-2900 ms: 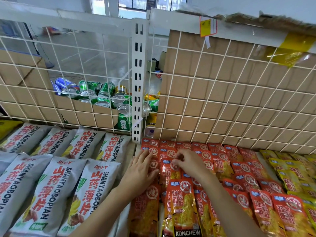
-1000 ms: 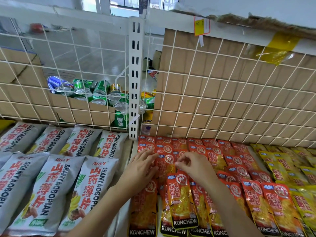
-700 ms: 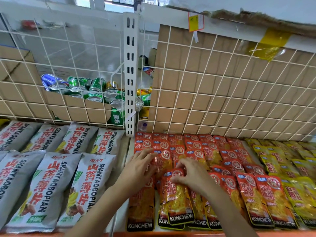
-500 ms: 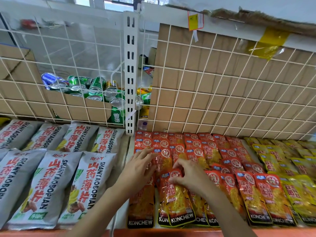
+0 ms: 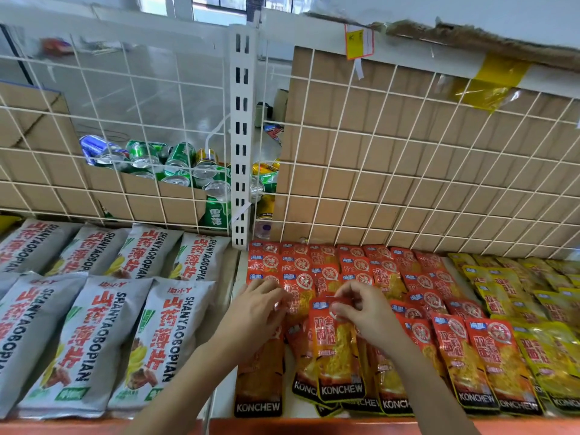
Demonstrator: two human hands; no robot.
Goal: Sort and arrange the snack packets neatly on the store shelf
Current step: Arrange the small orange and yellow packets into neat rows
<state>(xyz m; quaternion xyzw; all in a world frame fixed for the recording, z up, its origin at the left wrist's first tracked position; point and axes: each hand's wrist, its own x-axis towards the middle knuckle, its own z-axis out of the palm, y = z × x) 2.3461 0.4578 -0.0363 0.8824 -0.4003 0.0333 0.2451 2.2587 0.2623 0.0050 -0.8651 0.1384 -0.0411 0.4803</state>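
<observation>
Right grip point(image 5: 367, 315): clamped, thumb and fingertips pinching the top edge of the front red packet point(image 5: 337, 350), just below the middle of the frame.
Left grip point(image 5: 257, 315): apart, fingers relaxed, resting on the leftmost column of red packets point(image 5: 354, 262), just left of the pinched one.
Task's thing: lay on top of the overlapped red rows on the shelf point(image 5: 314, 426), lower centre, KONCHEW end toward the front edge.
Just changed: half a second before, lay flatter over that packet's top on the right side; now drawn up into a pinch, seemingly raising the edge a little. Barely shifted on the left side.
Meaning for the task: judged a fine adjustment of one packet within its column, not a fresh pick. Mostly in rows across the red section, with some askew overlap at the front.
Neighbours: yellow packets point(image 5: 508, 287) at right, grey bags point(image 5: 94, 334) at left, both apart from the grips.
</observation>
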